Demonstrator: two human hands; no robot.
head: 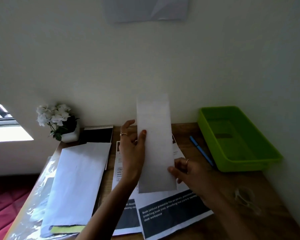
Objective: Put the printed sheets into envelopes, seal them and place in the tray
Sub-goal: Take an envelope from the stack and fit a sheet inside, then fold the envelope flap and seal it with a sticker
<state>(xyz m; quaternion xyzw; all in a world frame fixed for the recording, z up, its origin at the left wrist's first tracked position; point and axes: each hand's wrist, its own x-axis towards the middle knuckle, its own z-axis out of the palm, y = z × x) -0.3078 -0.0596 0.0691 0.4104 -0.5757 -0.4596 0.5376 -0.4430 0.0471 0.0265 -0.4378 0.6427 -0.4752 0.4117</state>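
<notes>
Two hands hold one long, narrow white envelope (155,144) upright above the middle of the wooden tabletop (232,196). The left hand (132,148) has its grip on the envelope's left edge about halfway up, thumb pressed on the near face and the other fingers behind or spread past the edge; rings show on two of them. The right hand (189,172) pinches the right edge lower down, thumb on the near face, fingers behind the paper. The envelope's near face is blank, and its top reaches up in front of the pale wall.

Beneath it, flat on the tabletop, lie several printed sheets (171,212) with dark blocks of white lettering, overlapping one another towards the near edge. Towards the left edge sits a stack of white envelopes (76,184) on a clear plastic sleeve (29,213). At the far left corner stand a white pot of white flowers (59,122) and a black spiral-bound notepad (97,135). By the far right corner rests a lime-green plastic tray (235,139), with a blue pen (201,150) lying just beside its left wall. A roll of clear tape (244,196) lies near the right edge.
</notes>
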